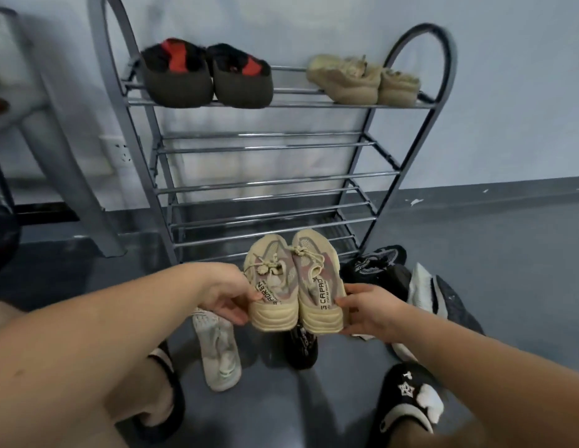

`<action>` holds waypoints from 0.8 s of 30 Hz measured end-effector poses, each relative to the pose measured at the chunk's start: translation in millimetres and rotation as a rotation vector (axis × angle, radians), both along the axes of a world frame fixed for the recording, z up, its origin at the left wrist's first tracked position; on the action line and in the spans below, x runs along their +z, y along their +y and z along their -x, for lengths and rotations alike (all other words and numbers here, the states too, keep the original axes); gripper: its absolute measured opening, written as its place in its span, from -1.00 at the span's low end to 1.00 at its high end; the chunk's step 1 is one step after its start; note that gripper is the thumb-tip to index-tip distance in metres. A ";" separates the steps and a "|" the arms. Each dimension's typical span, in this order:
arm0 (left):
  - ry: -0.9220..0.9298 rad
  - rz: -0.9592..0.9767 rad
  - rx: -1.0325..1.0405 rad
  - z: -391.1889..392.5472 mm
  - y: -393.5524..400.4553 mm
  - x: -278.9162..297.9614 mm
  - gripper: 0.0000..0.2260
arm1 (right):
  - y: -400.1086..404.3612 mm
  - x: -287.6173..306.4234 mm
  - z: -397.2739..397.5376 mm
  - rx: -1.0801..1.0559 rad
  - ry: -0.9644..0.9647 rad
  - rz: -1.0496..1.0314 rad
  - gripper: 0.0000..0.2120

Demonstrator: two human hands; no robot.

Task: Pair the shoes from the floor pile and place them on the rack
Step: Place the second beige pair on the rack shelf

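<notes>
At the far left a grey chair leg [71,150] slants down to the grey floor [524,286], with a wall socket [121,153] just beside the metal rack [265,145]. On the rack's top shelf, toward its left end, sits a dark pair of slippers with red lining [207,76], heels at the front edge; toward the right end of the same shelf sits a beige pair of sneakers [362,80]. The lower shelves show only bare rails.

In front of the rack's bottom shelf, the person's left hand [228,294] grips the heel side of the left beige sneaker [272,286], thumb on top and fingers curled beneath. Touching it side by side is the right beige sneaker [317,282], held at its heel by the right hand [370,310], fingers curled round the sole. Both are raised above the floor, toes toward the rack.

Below them on the floor lie a white sneaker [218,350] and a black shoe [302,347], with a heap of black and white shoes [420,286] near the rack's right foot. The person's feet wear black slippers [407,396].
</notes>
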State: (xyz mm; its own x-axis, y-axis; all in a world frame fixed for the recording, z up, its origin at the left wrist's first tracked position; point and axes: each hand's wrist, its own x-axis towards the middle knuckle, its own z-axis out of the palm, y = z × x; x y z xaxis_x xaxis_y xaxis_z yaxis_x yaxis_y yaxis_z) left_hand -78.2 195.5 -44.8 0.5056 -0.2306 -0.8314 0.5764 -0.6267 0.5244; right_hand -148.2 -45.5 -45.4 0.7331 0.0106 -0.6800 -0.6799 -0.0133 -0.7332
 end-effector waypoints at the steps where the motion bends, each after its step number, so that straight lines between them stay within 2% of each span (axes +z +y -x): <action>1: -0.015 0.007 0.000 1.1 -1.3 8.5 -0.80 | -2.6 10.2 0.2 0.012 -0.010 -0.001 -0.79; 3: -0.050 0.015 0.004 3.0 -1.0 26.0 -0.88 | -4.2 30.2 -0.6 0.031 -0.031 0.008 -0.82; 9: -0.162 0.115 0.094 16.2 20.0 70.2 -0.93 | -3.2 66.4 -2.1 0.047 -0.107 -0.034 -0.81; 14: -0.213 0.162 0.287 27.8 27.4 77.9 -0.87 | 18.3 77.9 -11.4 -0.011 -0.177 -0.088 -0.86; 24: -0.340 0.184 0.435 17.3 37.1 106.1 -0.89 | 36.1 89.7 -31.3 -0.081 -0.270 -0.172 -0.81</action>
State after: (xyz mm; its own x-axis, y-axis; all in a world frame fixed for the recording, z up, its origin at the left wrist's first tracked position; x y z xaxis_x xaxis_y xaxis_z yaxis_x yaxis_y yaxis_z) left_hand -95.4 232.7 61.3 0.8177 -0.0676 -0.5717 0.5407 -0.2508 0.8030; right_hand -116.9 -9.3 44.3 0.8899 0.0427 -0.4542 -0.4543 0.1730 -0.8739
